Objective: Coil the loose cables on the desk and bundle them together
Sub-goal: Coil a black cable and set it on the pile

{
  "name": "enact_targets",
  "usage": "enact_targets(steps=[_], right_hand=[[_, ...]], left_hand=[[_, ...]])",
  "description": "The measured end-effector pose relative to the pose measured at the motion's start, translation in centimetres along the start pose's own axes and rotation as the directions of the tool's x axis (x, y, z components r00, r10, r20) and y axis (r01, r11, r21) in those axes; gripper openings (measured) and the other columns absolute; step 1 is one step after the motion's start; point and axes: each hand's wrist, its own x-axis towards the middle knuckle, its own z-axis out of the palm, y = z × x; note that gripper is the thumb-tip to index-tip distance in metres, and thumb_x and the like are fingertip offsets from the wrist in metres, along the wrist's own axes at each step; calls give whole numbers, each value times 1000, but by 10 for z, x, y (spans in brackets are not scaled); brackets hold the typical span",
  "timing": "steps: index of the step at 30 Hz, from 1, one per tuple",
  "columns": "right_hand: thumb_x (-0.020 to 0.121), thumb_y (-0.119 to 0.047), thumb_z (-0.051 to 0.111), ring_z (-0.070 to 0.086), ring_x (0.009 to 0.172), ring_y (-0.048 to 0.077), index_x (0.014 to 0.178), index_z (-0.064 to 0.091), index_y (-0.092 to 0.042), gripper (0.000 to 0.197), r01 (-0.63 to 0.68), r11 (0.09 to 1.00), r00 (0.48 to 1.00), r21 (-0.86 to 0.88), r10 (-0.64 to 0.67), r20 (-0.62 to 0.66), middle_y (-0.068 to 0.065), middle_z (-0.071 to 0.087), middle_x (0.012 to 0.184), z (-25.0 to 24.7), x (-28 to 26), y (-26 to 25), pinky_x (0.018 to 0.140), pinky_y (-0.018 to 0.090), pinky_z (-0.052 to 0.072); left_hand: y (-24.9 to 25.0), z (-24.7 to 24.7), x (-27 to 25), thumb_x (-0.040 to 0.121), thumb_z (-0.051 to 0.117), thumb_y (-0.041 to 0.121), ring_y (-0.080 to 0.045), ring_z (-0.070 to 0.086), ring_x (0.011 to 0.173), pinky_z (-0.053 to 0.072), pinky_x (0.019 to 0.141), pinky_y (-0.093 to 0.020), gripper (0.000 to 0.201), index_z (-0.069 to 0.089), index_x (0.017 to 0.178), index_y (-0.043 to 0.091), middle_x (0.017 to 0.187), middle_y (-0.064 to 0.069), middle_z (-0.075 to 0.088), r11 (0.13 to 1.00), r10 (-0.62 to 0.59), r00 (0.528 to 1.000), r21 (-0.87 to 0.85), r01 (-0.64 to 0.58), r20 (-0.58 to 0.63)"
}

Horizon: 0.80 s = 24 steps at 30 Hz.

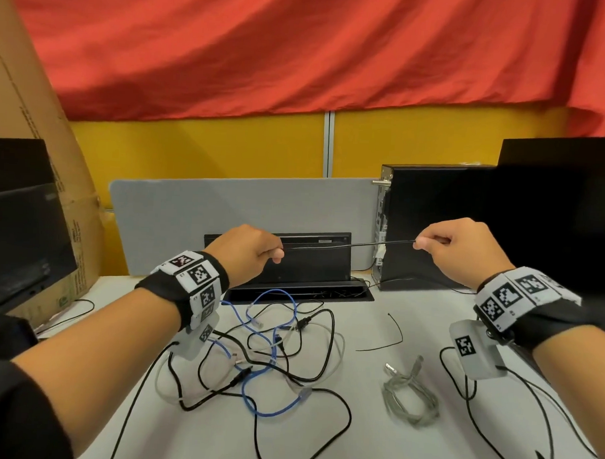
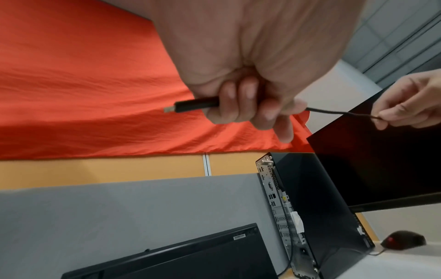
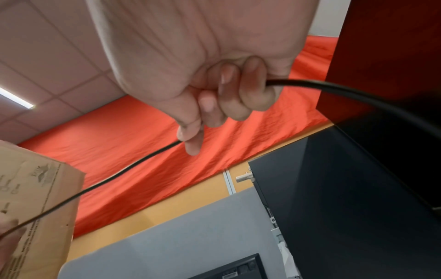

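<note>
Both forearms wear marker-covered wristbands and reach over the white desk [image 1: 390, 438]. Left hand [image 1: 249, 253], fingers curled, grips the black cable [image 1: 348, 245] just behind its USB plug [image 2: 188, 107], which juts out past the fingers in the left wrist view. Right hand [image 1: 461, 248] pinches the same cable between thumb and forefinger, the remaining fingers curled around it; the cable leaves the back of the fist. Between the hands the cable runs nearly taut, raised above the desk. Below lies a tangle of loose cables [image 1: 272, 358], black, blue and pale. To its right rest a coiled grey cable [image 1: 408, 398] and a black cable tie [image 1: 390, 335]. Behind stand a desktop computer case [image 1: 431, 227] and a grey partition [image 1: 226, 209].
</note>
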Motion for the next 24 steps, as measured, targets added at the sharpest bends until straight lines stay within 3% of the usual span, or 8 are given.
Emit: enact_targets(steps=[3,5,7,10,13,16,21,24], right_hand=[[95,-26,56,59,61,11,78,68,-34,22,-70,990,992,-124,82,100,-10,64,69,4,0,3,54,24,43],[95,-18,50,60,69,13,98,71,-30,24,-67,970,973,-235,115,198,-5,66,81,8,-2,-2,61,28,50],[96,-14,45,62,77,13,122,64,-30,36,-1,975,959,-221,64,276,1,67,104,13,-8,-14,69,29,56],[99,-24,45,55,82,2,137,51,-33,40,135,991,960,-24,-125,251,-2,63,118,22,-22,-42,72,19,44],[100,-29,48,51,84,-9,136,54,-30,37,298,938,939,178,-321,120,-20,61,100,29,-31,-71,78,10,36],[100,-20,50,59,92,6,129,63,-22,32,349,902,935,254,-353,-32,-10,66,98,33,-30,-81,86,19,45],[102,-28,45,61,85,19,116,67,-23,27,264,954,963,139,-268,12,-2,68,93,37,-27,-79,77,40,53],[103,-34,37,58,71,19,105,66,-22,31,201,976,975,86,-208,82,0,65,82,42,-31,-76,61,33,48]], left_hand=[[12,0,1,101,46,28,-11,53,63,44,66,-26,32,69,82,18,67,5,58,978,-56,998,-199,61,31],[24,1,0,101,45,27,-4,40,44,37,51,-19,38,68,73,16,49,10,45,889,-100,992,-441,124,78],[35,2,0,103,43,25,-5,30,35,31,41,-15,40,65,72,11,42,9,37,768,-82,985,-620,160,152],[50,4,0,104,40,23,-10,24,36,25,36,-18,39,62,76,7,44,2,32,585,-40,977,-787,193,210],[60,5,2,104,40,25,-10,22,40,22,38,-20,37,62,79,8,48,4,31,407,-25,972,-886,223,234],[66,4,1,104,39,26,-7,22,41,19,40,-20,36,64,86,6,47,6,32,227,20,971,-947,227,238],[72,-2,-4,96,42,14,-7,19,48,18,46,-21,32,59,115,-5,53,3,41,-97,167,964,-969,226,208],[79,-4,-5,92,42,-1,-6,34,51,29,49,-18,38,48,128,-12,68,-3,55,-267,184,974,-948,175,128]])
